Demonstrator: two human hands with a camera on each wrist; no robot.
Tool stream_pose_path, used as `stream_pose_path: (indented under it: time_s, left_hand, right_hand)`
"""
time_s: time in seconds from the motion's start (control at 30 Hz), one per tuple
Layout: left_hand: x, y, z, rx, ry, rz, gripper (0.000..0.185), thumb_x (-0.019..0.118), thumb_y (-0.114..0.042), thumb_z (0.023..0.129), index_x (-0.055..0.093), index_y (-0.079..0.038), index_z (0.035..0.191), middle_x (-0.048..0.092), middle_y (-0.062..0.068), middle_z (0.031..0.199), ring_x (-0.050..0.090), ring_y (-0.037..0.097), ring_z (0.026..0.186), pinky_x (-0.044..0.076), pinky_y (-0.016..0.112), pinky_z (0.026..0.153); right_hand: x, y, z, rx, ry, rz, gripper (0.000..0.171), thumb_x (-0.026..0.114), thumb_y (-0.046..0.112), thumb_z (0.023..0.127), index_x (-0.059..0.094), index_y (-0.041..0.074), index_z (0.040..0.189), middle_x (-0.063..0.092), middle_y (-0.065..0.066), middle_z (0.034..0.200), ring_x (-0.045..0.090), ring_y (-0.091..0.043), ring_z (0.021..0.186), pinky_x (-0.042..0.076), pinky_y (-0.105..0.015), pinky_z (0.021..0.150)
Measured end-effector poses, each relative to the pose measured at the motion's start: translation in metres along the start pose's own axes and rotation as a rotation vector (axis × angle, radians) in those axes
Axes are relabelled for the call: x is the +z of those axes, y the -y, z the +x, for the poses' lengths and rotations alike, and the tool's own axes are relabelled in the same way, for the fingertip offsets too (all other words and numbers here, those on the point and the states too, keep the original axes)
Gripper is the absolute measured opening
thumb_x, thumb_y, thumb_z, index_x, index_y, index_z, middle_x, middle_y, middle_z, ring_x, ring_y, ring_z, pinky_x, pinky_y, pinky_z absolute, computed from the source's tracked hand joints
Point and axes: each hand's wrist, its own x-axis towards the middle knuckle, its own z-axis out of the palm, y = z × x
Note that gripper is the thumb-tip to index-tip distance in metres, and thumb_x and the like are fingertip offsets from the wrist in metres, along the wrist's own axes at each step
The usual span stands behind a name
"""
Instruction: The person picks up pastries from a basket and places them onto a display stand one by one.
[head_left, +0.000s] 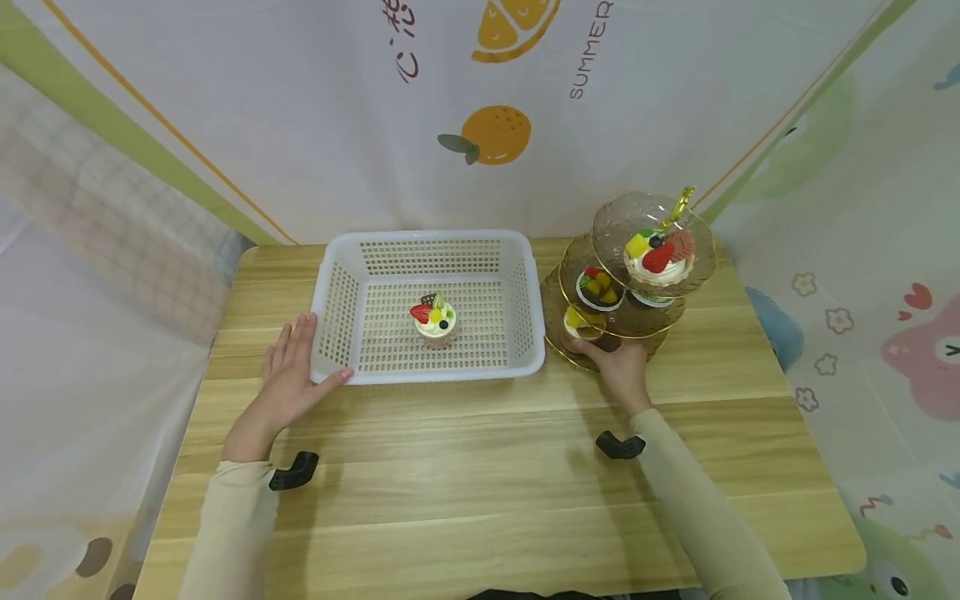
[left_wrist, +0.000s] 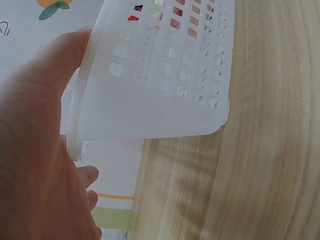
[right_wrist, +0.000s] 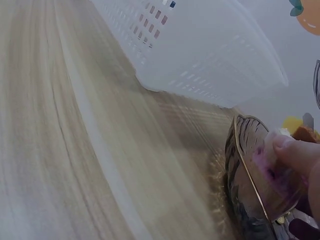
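Note:
My left hand [head_left: 283, 382] rests at the left front corner of a white plastic basket [head_left: 318, 321], fingers fairly straight along the left rim and thumb over the front rim. Inside the basket stands a small cupcake [head_left: 435, 325] topped with cream, strawberry and other fruit pieces. On the right, my right hand [head_left: 624, 371] reaches under the upper plates of a three-tier gold-rimmed stand [head_left: 651, 332]. Its thumb and fingers pinch another fruit-topped cupcake [head_left: 576, 327] at the bottom tier. In the right wrist view, the thumb presses that cupcake's pale and purple side [right_wrist: 270, 162].
A fruit tart [head_left: 660, 260] sits on the stand's top plate, below its gold handle [head_left: 678, 207]. The middle tier bears a fruit cup [head_left: 600, 290] and another one partly hidden. A wooden table [head_left: 465, 492] carries everything, with a printed curtain [head_left: 360, 150] behind.

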Motion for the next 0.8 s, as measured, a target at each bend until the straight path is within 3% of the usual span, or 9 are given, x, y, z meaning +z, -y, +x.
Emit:
stream_pose_path:
  time_s: [0.27,0.47,0.63,0.8]
  left_hand:
    - [0.000,-0.002,-0.001,-0.003,0.001,0.000,0.105,0.059,-0.052,0.094,-0.013,-0.013,0.159,-0.010,0.022,0.166,-0.016,0.045,0.152,-0.008,0.073,0.113]
    - [0.000,-0.002,-0.002,0.000,-0.002,-0.010,0.104,0.059,-0.051,0.094,-0.013,-0.013,0.159,-0.012,0.019,0.167,-0.017,0.044,0.152,-0.009,0.074,0.112]
    - [0.001,-0.002,-0.001,0.003,-0.006,-0.011,0.104,0.059,-0.051,0.094,-0.013,-0.012,0.159,-0.012,0.019,0.167,-0.017,0.045,0.152,-0.008,0.074,0.112]
    - [0.001,-0.002,-0.001,0.005,-0.005,-0.009,0.104,0.059,-0.051,0.094,-0.013,-0.012,0.159,-0.013,0.018,0.167,-0.018,0.044,0.152,-0.007,0.074,0.113]
  right_hand:
    - [-0.003,-0.001,0.000,-0.005,0.016,-0.073,0.057,0.086,0.020,0.076,0.061,-0.001,0.123,0.064,-0.019,0.125,0.058,-0.033,0.122,0.044,-0.046,0.104]
    - [-0.006,-0.004,-0.002,-0.038,0.007,-0.129,0.062,0.087,0.023,0.075,0.059,0.002,0.127,0.062,-0.018,0.129,0.055,-0.034,0.128,0.040,-0.047,0.110]
    - [-0.012,0.000,-0.013,-0.055,-0.061,-0.136,0.056,0.087,0.024,0.075,0.065,0.004,0.122,0.064,-0.019,0.126,0.055,-0.036,0.124,0.039,-0.049,0.108]
    - [-0.019,0.011,-0.033,-0.063,-0.129,-0.120,0.046,0.087,0.021,0.076,0.069,0.001,0.113,0.069,-0.019,0.114,0.058,-0.036,0.111,0.041,-0.043,0.096]
